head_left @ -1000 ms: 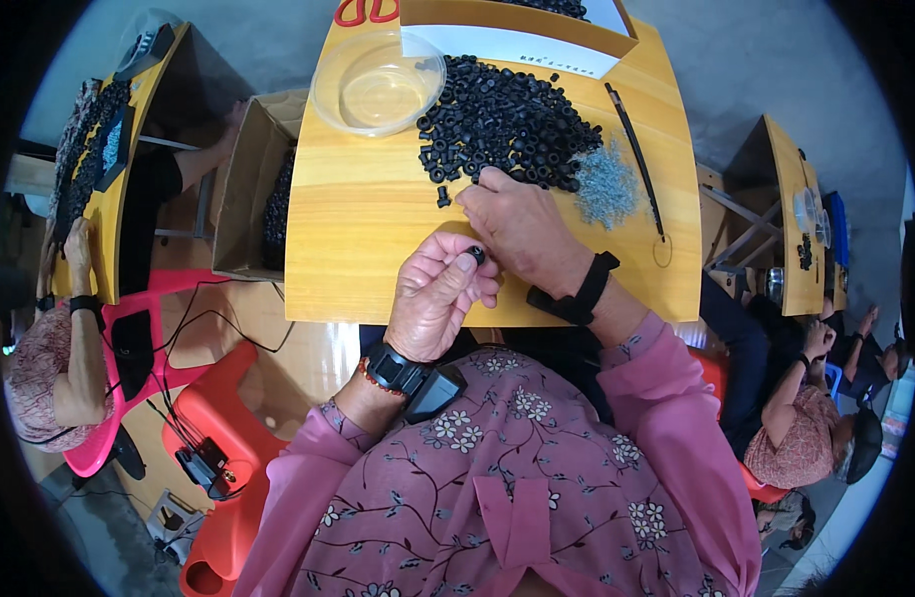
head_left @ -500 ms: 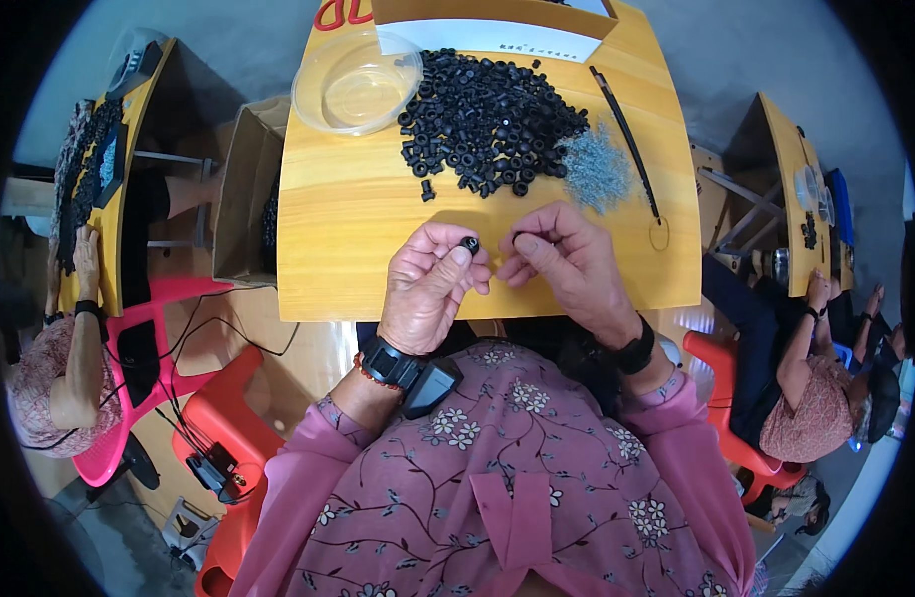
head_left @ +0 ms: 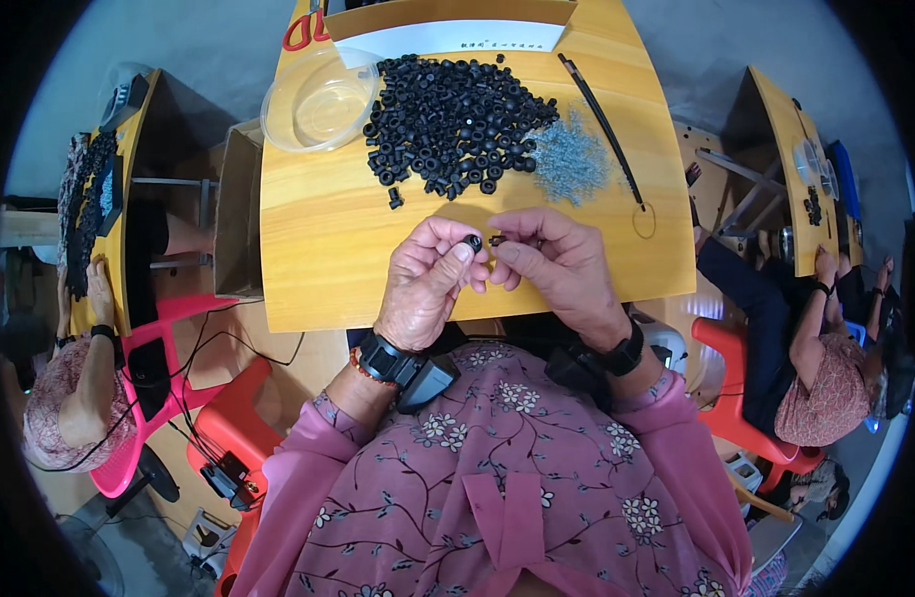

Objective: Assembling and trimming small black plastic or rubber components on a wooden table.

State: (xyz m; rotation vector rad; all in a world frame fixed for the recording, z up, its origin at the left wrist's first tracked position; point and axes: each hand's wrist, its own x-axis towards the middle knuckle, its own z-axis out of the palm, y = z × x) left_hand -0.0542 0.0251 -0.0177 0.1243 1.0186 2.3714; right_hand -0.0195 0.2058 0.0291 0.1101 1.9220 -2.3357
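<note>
My left hand (head_left: 424, 276) pinches a small black round plastic part (head_left: 473, 242) between thumb and forefinger, its hollow end showing. Close beside it, my right hand (head_left: 562, 261) is closed in a pinch on a small dark piece (head_left: 496, 240), whose tip points at the round part. A narrow gap seems to lie between the two pieces. Both hands are above the near edge of the wooden table (head_left: 328, 259). Beyond them spreads a heap of small black plastic parts (head_left: 447, 124), with a lower pile of tiny grey-blue pieces (head_left: 569, 159) at its right.
A clear plastic bowl (head_left: 286, 127) stands left of the heap, near red-handled scissors (head_left: 297, 34). At the back is a white-sided box (head_left: 447, 40); a black rod (head_left: 605, 124) lies at right. A cardboard box (head_left: 240, 219) stands off the table's left edge. People sit at side tables.
My right hand has come closer to my left, and the dark piece in its fingertips now shows. The view has shifted slightly, so the table things appear further left.
</note>
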